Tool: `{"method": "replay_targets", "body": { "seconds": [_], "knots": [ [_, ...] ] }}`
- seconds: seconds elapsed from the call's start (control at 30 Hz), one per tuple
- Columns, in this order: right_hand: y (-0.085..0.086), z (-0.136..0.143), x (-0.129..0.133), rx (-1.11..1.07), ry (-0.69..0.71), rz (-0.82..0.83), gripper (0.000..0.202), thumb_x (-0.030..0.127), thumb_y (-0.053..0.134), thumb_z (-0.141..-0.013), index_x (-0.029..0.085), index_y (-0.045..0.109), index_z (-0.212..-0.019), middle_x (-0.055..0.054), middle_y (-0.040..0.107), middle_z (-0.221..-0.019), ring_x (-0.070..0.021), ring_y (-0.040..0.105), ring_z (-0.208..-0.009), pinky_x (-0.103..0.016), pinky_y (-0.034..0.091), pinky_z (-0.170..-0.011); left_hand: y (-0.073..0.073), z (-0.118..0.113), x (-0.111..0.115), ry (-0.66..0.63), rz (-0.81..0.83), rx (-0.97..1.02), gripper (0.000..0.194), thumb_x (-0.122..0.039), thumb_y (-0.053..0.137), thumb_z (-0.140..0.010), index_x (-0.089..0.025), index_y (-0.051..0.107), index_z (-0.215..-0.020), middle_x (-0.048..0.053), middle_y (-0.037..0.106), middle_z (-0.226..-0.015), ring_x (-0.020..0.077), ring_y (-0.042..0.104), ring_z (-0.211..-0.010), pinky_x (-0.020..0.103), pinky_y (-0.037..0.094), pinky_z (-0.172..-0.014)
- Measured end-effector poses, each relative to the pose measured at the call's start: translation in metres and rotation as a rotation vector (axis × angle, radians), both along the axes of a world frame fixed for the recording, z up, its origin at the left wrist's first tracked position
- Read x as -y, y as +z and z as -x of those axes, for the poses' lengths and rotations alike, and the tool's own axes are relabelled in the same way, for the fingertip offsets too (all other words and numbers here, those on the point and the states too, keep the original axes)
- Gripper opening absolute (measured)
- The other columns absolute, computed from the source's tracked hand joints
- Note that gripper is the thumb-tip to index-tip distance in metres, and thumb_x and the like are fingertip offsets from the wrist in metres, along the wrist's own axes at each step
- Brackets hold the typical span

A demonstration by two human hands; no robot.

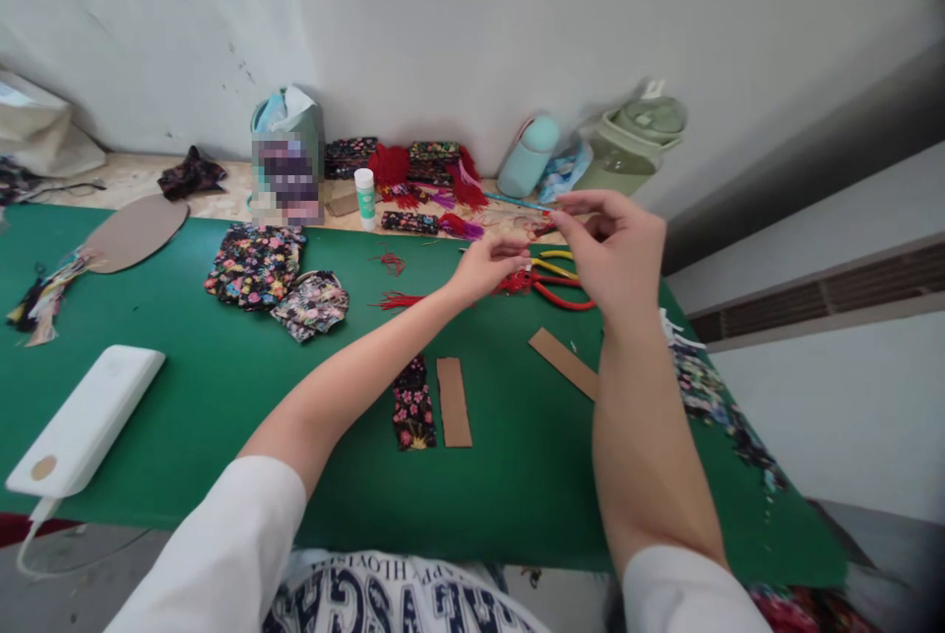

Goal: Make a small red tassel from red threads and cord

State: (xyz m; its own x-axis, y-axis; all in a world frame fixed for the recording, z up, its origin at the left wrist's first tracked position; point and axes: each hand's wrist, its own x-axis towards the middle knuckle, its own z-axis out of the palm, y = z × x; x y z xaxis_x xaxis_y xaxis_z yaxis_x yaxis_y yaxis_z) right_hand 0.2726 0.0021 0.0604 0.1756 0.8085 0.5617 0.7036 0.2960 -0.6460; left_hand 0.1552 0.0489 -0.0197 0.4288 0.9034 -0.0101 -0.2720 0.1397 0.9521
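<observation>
My right hand (614, 244) is raised over the back right of the green mat, its thumb and fingertips closed on the end of a thin blue stick (517, 202). Lower and to the left, my left hand (491, 269) has its fingers pinched together beside red threads (515, 283); what lies between its fingertips is too small to make out. Scissors with red handles (562, 294) and a yellow-handled tool (555, 262) lie between and below the hands. Nearer me are a black floral strip (414, 405) and a brown card strip (454, 403).
Folded floral cloth (256, 265), a glue stick (365, 199) and a brown oval card (140, 235) are to the left. A white power bank (87, 421) is at the front left. Bottles (530, 157) stand along the wall. Another card strip (563, 362) is beside my right forearm.
</observation>
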Motion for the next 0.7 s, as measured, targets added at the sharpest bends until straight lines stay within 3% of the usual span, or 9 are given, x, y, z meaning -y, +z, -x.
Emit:
{"method": "replay_targets", "body": {
  "seconds": [0.17, 0.27, 0.37, 0.53, 0.7],
  "knots": [
    [0.01, 0.009, 0.012, 0.032, 0.038, 0.017, 0.022, 0.035, 0.06, -0.084, 0.021, 0.07, -0.097, -0.005, 0.067, -0.078, -0.0133, 0.054, -0.055, -0.028, 0.039, -0.05, 0.008, 0.029, 0.008, 0.038, -0.12, -0.198, 0.01, -0.007, 0.064, -0.075, -0.01, 0.064, -0.085, 0.01, 0.073, -0.087, 0.0151, 0.069, -0.08, 0.036, 0.053, -0.086],
    [0.013, 0.015, 0.017, 0.079, 0.024, 0.023, 0.022, 0.036, 0.058, -0.085, 0.021, 0.071, -0.093, -0.004, 0.065, -0.071, -0.0137, 0.053, -0.054, -0.028, 0.039, -0.05, 0.016, 0.057, 0.021, 0.031, -0.246, -0.309, 0.01, -0.013, 0.065, -0.077, -0.012, 0.067, -0.086, 0.008, 0.073, -0.086, 0.015, 0.069, -0.081, 0.034, 0.054, -0.085],
    [0.013, 0.019, 0.017, 0.085, 0.017, 0.073, 0.021, 0.035, 0.058, -0.083, 0.021, 0.071, -0.09, -0.003, 0.062, -0.065, -0.0138, 0.051, -0.053, -0.028, 0.039, -0.05, 0.026, 0.088, 0.031, 0.042, -0.24, -0.365, 0.013, -0.015, 0.06, -0.08, -0.011, 0.069, -0.089, 0.008, 0.074, -0.084, 0.0152, 0.07, -0.078, 0.032, 0.055, -0.082],
    [0.007, 0.023, 0.011, 0.086, 0.116, 0.256, 0.016, 0.032, 0.061, -0.077, 0.018, 0.07, -0.079, -0.003, 0.064, -0.065, -0.0137, 0.053, -0.054, -0.028, 0.041, -0.053, 0.041, 0.135, 0.029, 0.0, -0.307, -0.647, 0.014, -0.018, 0.064, -0.076, -0.013, 0.07, -0.087, 0.006, 0.073, -0.077, 0.0141, 0.067, -0.065, 0.027, 0.053, -0.067],
    [-0.016, 0.03, -0.001, 0.185, 0.342, 0.597, 0.01, 0.023, 0.061, -0.073, 0.017, 0.069, -0.071, -0.001, 0.065, -0.061, -0.0143, 0.058, -0.057, -0.027, 0.043, -0.057, 0.04, 0.162, 0.017, -0.092, -0.442, -0.948, 0.011, -0.023, 0.061, -0.075, -0.017, 0.071, -0.074, 0.002, 0.071, -0.069, 0.0146, 0.063, -0.064, 0.026, 0.049, -0.065]
  ]
}}
